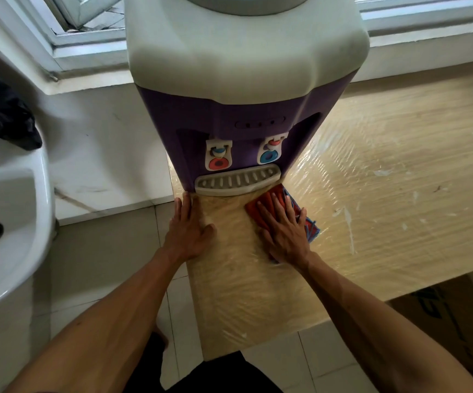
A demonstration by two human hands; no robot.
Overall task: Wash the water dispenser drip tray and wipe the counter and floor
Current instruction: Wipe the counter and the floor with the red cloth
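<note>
At 11 o'clock the left hand [187, 232] lies flat on the counter [371, 180] edge, holding nothing; at 1 o'clock the right hand [285, 232] presses, fingers spread, on a limp red cloth [255, 209]. Farther off at 12 o'clock, the drip tray [238, 181] sits in the water dispenser [244, 66] base: likely light, stiff plastic, best drawn out by its front lip.

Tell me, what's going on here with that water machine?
A person is wiping the plastic-covered wooden counter in front of a purple and grey water dispenser. Their right hand presses flat on a red and blue cloth just right of the grey slotted drip tray, which sits in place at the dispenser's base. Their left hand rests flat at the counter's left edge.
</note>
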